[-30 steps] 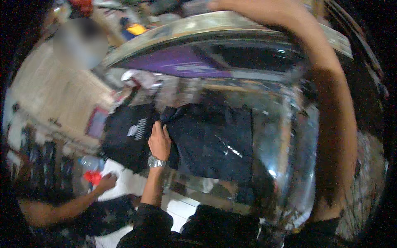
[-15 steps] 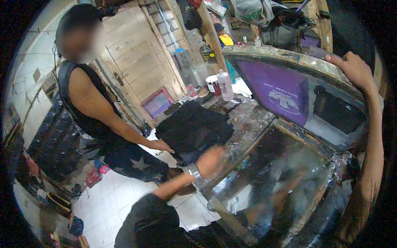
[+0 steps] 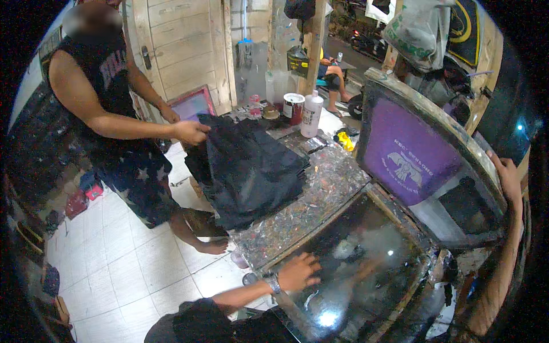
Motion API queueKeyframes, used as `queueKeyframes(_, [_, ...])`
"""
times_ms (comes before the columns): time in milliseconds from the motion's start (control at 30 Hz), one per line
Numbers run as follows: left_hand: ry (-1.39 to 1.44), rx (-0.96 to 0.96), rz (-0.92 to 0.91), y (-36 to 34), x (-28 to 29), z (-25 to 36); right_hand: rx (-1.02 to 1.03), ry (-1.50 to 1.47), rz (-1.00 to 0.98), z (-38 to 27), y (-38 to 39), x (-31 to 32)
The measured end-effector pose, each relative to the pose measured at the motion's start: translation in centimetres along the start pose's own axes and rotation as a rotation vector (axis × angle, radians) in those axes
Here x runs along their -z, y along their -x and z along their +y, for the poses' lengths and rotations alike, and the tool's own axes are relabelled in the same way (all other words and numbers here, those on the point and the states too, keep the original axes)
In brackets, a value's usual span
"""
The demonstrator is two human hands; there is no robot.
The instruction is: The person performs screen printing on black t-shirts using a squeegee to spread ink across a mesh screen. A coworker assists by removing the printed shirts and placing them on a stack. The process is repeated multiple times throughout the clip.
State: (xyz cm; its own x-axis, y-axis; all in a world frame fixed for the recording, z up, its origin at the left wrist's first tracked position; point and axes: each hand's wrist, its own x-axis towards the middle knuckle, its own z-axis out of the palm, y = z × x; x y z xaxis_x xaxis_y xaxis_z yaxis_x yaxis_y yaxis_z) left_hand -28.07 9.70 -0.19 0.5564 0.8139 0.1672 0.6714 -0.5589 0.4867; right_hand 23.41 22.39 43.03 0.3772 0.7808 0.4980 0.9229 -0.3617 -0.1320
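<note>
My left hand (image 3: pixel 299 272), a watch on its wrist, is over the near left part of a glass panel (image 3: pixel 349 257) set in a wooden border. Its fingers are spread and hold nothing; whether they touch the glass I cannot tell. At the far right my right hand (image 3: pixel 506 176) grips the upper edge of a screen printing frame (image 3: pixel 426 100). That frame stands tilted up behind the glass, its mesh purple with a pale emblem. On the paint-stained table lies a stack of black cloth pieces (image 3: pixel 251 177); a co-worker's hand (image 3: pixel 191 132) holds its far left corner.
The co-worker (image 3: pixel 94 91) stands left of the table on white floor tiles (image 3: pixel 143 257). Behind the stack are a plastic bottle (image 3: pixel 311 114) and a paint tub (image 3: pixel 293 108). A wooden post (image 3: pixel 313 54) rises behind them, and another person sits outside.
My view has turned. My left hand has moved from beside the black cloth to over the glass. The co-worker has lifted a cloth corner. My right hand stays on the raised frame.
</note>
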Motion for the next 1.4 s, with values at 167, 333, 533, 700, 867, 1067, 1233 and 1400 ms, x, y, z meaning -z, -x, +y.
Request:
queueKeyframes(167, [0.017,-0.023,0.290,-9.0,6.7,-6.7,0.006,0.020,-0.080,2.4,0.4,2.1])
queueKeyframes(333, [-0.758,0.252,0.768,-12.1,10.7,-14.9,0.027,0.012,-0.069,-2.9,3.7,2.4])
queueKeyframes(533, [-0.467,0.157,0.085,-9.9,9.1,-9.5,0.322,0.210,-0.040,2.2,2.1,3.4])
queueKeyframes(700, [0.373,-0.201,-0.359,-8.0,3.9,2.2,0.470,0.204,-0.046,1.8,1.1,0.5])
queueKeyframes(867, [-0.178,-0.572,-0.268,-5.6,-7.1,12.1,0.073,0.117,-0.136,-4.1,5.5,7.6])
queueKeyframes(1067, [-0.151,-0.599,-0.422,-5.1,-8.9,20.3,0.284,-0.113,-0.144,-4.2,7.7,5.2])
queueKeyframes(1233, [0.550,-0.988,-0.328,0.5,-11.2,28.9,0.296,-0.113,-0.164,-7.2,8.3,5.0])
queueKeyframes(1400, [0.278,-0.658,-0.199,1.5,-8.8,17.0,0.346,-0.122,-0.121,-6.0,7.5,5.1])
